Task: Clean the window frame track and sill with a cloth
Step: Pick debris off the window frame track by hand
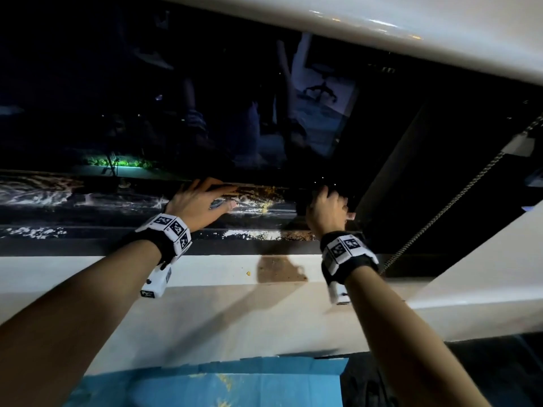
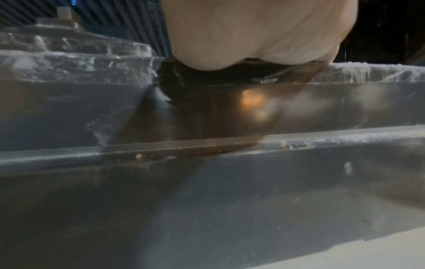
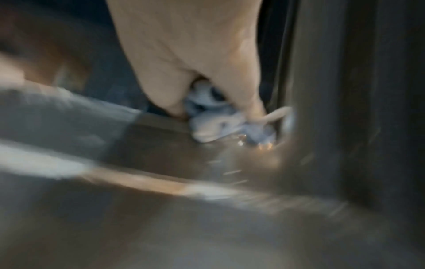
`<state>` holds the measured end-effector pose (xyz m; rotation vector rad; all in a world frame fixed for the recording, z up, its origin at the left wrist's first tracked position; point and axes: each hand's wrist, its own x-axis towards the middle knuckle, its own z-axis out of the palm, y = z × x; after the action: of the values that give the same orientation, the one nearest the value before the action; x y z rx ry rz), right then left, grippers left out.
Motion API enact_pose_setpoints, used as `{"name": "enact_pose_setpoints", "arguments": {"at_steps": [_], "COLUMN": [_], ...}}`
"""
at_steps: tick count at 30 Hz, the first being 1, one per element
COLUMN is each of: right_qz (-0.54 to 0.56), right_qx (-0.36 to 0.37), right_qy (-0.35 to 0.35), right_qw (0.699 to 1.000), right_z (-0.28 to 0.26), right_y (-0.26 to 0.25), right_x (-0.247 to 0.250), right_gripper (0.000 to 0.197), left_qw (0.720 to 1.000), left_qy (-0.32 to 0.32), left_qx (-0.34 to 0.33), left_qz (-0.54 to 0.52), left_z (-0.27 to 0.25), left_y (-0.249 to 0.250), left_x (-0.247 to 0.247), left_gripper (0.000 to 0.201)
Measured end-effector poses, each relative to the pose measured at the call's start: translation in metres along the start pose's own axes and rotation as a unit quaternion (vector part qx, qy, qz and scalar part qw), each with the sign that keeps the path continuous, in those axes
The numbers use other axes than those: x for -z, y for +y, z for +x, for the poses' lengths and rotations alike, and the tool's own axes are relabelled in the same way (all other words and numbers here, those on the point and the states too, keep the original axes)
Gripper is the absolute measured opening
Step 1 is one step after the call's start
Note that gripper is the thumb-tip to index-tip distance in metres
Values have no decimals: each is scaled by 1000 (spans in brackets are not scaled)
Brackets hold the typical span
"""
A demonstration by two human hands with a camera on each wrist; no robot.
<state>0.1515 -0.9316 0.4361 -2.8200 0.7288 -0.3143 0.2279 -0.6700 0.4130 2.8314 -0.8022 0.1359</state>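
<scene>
The dark window track [image 1: 117, 207] runs across the head view, streaked with white dust and brown and yellow grime. My left hand [image 1: 202, 201] rests flat on a rail of the track with its fingers spread; in the left wrist view its palm [image 2: 253, 36] presses on the dusty rail [image 2: 368, 72]. At the track's right end, beside the upright frame, my right hand [image 1: 329, 210] is curled round a bunched pale blue cloth [image 3: 220, 125] and holds it down in the channel [image 3: 172, 154]. The right wrist view is blurred. The white sill [image 1: 88, 271] lies below the track.
A brown stain [image 1: 279, 268] and a yellow crumb [image 1: 248, 273] mark the sill between my wrists. A bead chain [image 1: 440, 215] hangs along the frame at the right. A blue sheet [image 1: 220, 383] lies below the sill. Dark glass [image 1: 205, 98] stands behind the track.
</scene>
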Motion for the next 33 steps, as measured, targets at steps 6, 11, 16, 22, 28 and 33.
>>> {"name": "enact_pose_setpoints", "arguments": {"at_steps": [6, 11, 16, 22, 28, 33], "right_qz": [118, 121, 85, 81, 65, 139], "right_qx": [153, 187, 93, 33, 113, 213], "right_qy": [-34, -17, 33, 52, 35, -55], "right_qw": [980, 975, 991, 995, 991, 965], "right_z": [-18, 1, 27, 30, 13, 5], "right_y": [-36, -14, 13, -4, -46, -60], "right_x": [-6, 32, 25, -1, -16, 9], "right_gripper": [36, 53, 26, 24, 32, 29], "left_qw": [1000, 1000, 1000, 1000, 1000, 1000], "left_qy": [5, 9, 7, 5, -8, -22], "left_qx": [2, -1, 4, 0, -4, -2], "left_qz": [-5, -4, 6, 10, 15, 12], "left_z": [4, 2, 0, 1, 2, 1], "left_y": [-1, -1, 2, 2, 1, 4], "left_x": [-1, -1, 3, 3, 4, 8], "left_gripper": [64, 64, 57, 56, 57, 54]}}
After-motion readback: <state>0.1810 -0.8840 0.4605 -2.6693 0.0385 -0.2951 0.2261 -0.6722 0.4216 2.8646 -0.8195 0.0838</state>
